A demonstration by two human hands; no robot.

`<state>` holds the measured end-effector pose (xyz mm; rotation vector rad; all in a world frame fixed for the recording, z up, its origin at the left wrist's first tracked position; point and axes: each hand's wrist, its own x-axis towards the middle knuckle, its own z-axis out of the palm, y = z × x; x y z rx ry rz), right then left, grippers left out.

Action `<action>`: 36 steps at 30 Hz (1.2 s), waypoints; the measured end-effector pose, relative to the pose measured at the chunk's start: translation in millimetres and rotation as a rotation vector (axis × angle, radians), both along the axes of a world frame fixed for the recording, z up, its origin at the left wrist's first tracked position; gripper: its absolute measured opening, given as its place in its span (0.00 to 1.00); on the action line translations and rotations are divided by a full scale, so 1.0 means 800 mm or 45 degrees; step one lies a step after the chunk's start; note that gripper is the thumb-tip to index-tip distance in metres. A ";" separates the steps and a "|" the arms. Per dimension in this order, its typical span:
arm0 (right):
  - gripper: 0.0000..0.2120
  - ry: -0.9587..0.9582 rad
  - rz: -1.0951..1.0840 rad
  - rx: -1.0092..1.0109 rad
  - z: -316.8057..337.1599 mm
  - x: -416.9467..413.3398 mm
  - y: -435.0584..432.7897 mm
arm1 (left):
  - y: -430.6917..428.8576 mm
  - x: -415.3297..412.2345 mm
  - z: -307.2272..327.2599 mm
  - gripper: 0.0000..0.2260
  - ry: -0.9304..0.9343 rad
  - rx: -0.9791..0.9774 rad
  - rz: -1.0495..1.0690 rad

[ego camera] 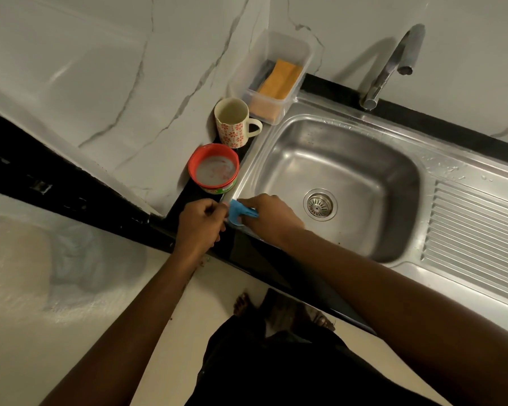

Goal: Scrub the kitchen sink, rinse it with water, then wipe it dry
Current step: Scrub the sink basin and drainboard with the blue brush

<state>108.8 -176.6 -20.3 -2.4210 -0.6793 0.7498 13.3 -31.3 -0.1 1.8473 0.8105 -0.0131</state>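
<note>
Likely scrub step: right hand grips blue pad at sink near-left corner; left hand curled, contents unclear. Next: work basin.

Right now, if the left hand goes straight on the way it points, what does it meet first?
Probably the red tub, just beyond the left hand on the dark counter by the sink rim. The blue cloth in the right hand lies beside that line. Depth unclear.

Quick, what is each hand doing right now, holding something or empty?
Left hand: fingers curled, but whether it holds anything cannot be told.
Right hand: gripping a blue cloth at the sink rim.
</note>
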 end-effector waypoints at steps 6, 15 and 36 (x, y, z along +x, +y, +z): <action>0.21 0.130 -0.113 -0.059 0.012 -0.016 -0.182 | -0.001 0.000 0.002 0.12 -0.022 -0.071 0.001; 0.21 0.091 -0.167 0.016 0.001 -0.013 -0.139 | -0.029 -0.001 0.003 0.12 -0.029 -0.087 -0.081; 0.17 0.169 -0.277 0.133 -0.015 0.008 -0.140 | -0.056 -0.001 0.003 0.11 -0.018 -0.057 -0.117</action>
